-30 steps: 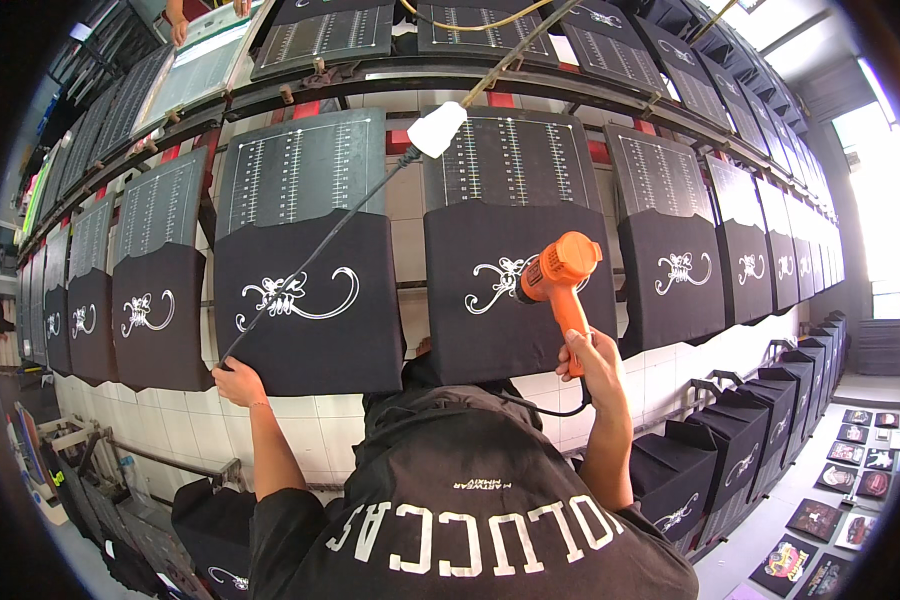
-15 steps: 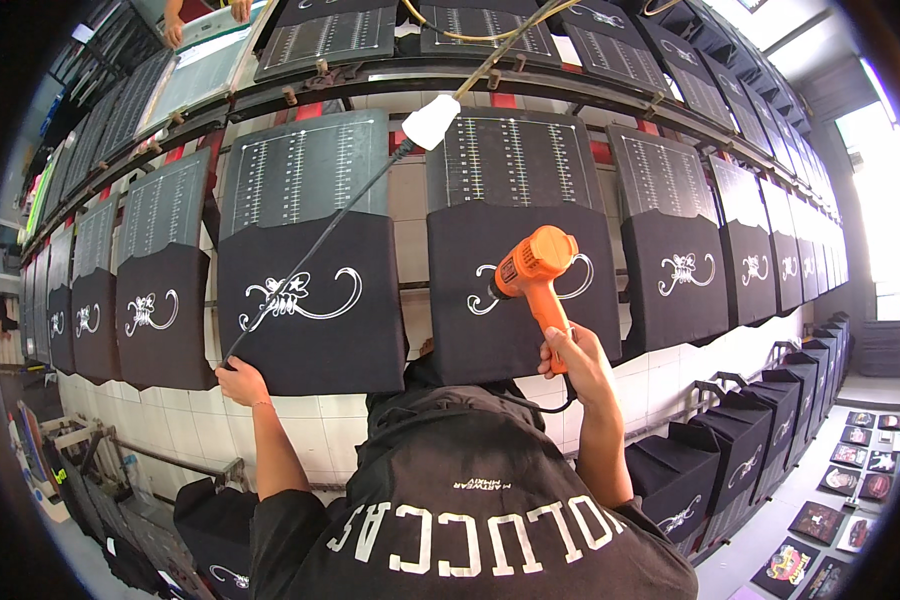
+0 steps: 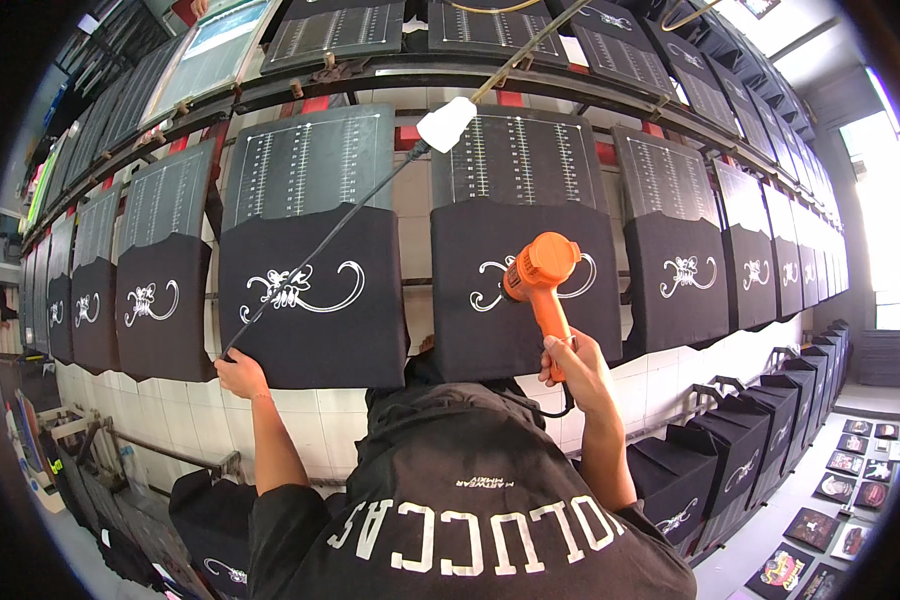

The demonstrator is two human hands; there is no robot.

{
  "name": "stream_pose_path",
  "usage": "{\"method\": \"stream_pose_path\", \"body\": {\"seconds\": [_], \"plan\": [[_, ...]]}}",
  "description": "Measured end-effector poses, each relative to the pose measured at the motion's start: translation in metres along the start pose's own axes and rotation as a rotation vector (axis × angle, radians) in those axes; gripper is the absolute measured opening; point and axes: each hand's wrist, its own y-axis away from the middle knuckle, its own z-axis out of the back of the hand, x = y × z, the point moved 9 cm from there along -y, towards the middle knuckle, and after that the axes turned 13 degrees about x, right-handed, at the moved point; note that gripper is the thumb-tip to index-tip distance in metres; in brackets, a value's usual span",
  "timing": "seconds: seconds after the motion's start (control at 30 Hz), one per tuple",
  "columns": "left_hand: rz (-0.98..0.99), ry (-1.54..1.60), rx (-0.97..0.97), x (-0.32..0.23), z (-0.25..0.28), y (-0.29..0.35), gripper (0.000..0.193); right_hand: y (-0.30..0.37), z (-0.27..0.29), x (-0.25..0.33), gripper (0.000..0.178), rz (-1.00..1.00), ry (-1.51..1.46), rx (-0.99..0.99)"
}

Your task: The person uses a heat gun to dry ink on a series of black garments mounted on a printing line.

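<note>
An orange heat gun point(image 3: 548, 275) is gripped by its handle in my right hand point(image 3: 580, 370). Its dark nozzle points at the white swirl print on a black shirt panel point(image 3: 520, 350), which is stretched over a dark board marked with ruled lines point(image 3: 515, 160). Part of that print is hidden behind the gun. My left hand point(image 3: 242, 374) is closed around a black power cord point(image 3: 315, 250) at the lower left corner of another black printed panel point(image 3: 320, 355). The cord runs up across that panel to a white plug connector point(image 3: 448, 124).
More boards with black printed panels point(image 3: 675, 260) stretch left and right in rows. A metal rail point(image 3: 390, 82) crosses beyond them. Behind me at right stand more draped boards point(image 3: 735, 450); printed pieces point(image 3: 812, 528) lie on the floor. At far left, part of another person's hand point(image 3: 200, 8) shows by a framed screen point(image 3: 210, 45).
The heat gun has shifted slightly down and right over the print. The white connector has swung a little to the right. The other person's hands have moved mostly out of view.
</note>
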Motion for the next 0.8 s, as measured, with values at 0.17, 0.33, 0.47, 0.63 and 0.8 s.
{"method": "stream_pose_path", "body": {"seconds": [0.17, 0.33, 0.47, 0.63, 0.8], "plan": [[-0.005, 0.016, -0.014, 0.000, 0.001, -0.001, 0.049, 0.008, -0.002, -0.006, 0.031, -0.042, -0.043, 0.062], [0.018, -0.012, 0.021, 0.007, -0.003, -0.005, 0.050, 0.011, -0.012, -0.009, 0.030, -0.047, -0.019, 0.106], [0.008, 0.000, 0.018, 0.002, -0.001, 0.000, 0.050, 0.011, -0.022, -0.006, 0.030, -0.050, 0.028, 0.127], [-0.029, 0.023, -0.025, 0.001, 0.001, -0.001, 0.051, 0.007, -0.025, -0.003, 0.032, -0.056, 0.094, 0.150], [-0.042, 0.031, -0.008, 0.003, -0.003, -0.002, 0.050, -0.003, -0.024, -0.002, 0.035, -0.056, 0.080, 0.178]]}}
